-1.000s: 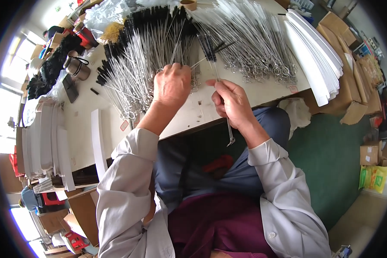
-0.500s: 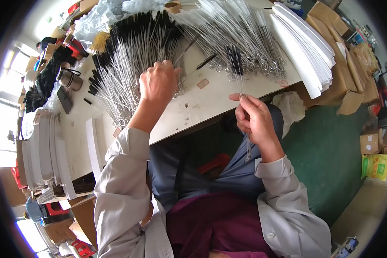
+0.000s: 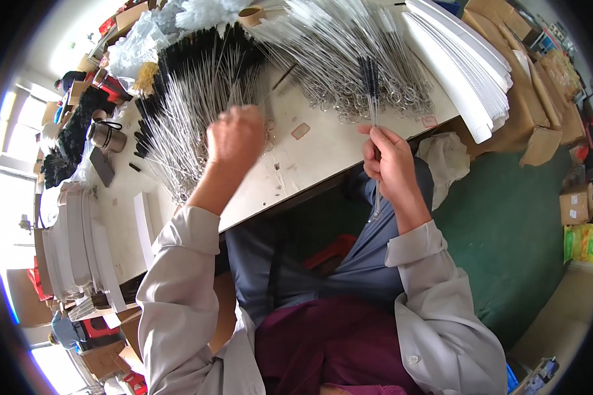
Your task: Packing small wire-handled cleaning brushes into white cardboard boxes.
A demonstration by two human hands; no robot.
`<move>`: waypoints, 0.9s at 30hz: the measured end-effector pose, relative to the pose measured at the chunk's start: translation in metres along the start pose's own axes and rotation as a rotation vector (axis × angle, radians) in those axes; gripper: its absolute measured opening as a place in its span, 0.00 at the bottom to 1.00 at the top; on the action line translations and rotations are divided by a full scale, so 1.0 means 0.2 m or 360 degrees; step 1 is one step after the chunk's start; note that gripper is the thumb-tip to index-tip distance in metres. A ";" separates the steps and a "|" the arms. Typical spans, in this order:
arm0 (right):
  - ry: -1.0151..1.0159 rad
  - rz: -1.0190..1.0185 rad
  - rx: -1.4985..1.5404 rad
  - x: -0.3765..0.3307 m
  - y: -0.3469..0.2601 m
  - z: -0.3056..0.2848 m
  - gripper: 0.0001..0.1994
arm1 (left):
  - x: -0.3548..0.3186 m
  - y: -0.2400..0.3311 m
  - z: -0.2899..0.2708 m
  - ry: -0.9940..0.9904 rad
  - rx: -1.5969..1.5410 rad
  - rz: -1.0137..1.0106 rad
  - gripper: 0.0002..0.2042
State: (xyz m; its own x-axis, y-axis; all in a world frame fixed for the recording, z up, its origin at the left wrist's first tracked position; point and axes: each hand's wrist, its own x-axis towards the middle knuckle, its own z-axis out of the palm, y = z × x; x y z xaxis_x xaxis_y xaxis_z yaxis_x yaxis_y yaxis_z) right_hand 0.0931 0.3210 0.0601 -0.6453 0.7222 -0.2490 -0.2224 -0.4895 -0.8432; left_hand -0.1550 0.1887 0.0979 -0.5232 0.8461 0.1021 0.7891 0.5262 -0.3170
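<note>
My right hand point(image 3: 392, 161) is closed on a few thin wire-handled brushes point(image 3: 369, 79), held upright over the table's front edge. Their black bristles point up, and the wire ends hang below my fist. My left hand point(image 3: 235, 138) is smeared by motion over the near side of a big pile of black-bristled wire brushes point(image 3: 201, 85). Its fingers cannot be made out. Just beyond it a slim dark brush point(image 3: 284, 77) slants up to the right; whether the hand holds it is unclear. A second pile, of white-bristled wire brushes point(image 3: 356, 52) with looped ends, lies at the back right.
White card strips point(image 3: 454, 72) are stacked at the right, beside cardboard boxes point(image 3: 540, 145). More white strips point(image 3: 72, 237) stand at the left end of the table point(image 3: 290, 174). A steel flask point(image 3: 107, 136), clear plastic bags point(image 3: 135, 49) and a tape roll point(image 3: 251, 16) sit further back.
The black brush seen half a second ago by the right pile's near edge no longer shows there. My left hand has shifted slightly and blurred. The right hand's brushes now stand closer together.
</note>
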 end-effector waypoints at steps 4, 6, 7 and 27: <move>-0.0019 -0.0026 0.0038 0.03 0.02 -0.02 0.14 | 0.07 -0.08 -0.13 0.0419 -0.0185 -0.0183 0.15; -0.0026 -0.0057 0.0083 0.05 0.03 -0.02 0.14 | 0.08 -0.07 -0.13 0.0522 -0.0218 -0.0067 0.16; -0.0020 -0.0056 0.0090 0.06 0.04 -0.02 0.14 | 0.07 -0.05 -0.13 0.0619 -0.0263 0.0056 0.17; 0.0038 -0.0151 -0.0029 0.10 0.10 -0.03 0.15 | 0.29 0.56 -0.15 0.0039 -0.0998 0.0371 0.17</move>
State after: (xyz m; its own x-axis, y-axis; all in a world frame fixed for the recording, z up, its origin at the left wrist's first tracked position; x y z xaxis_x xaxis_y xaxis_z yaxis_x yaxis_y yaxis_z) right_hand 0.0806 0.3284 0.0350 -0.6041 0.7766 -0.1786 -0.2685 -0.4093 -0.8720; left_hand -0.0879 0.2987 0.0960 -0.3145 0.9415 0.1209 0.9222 0.2729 0.2740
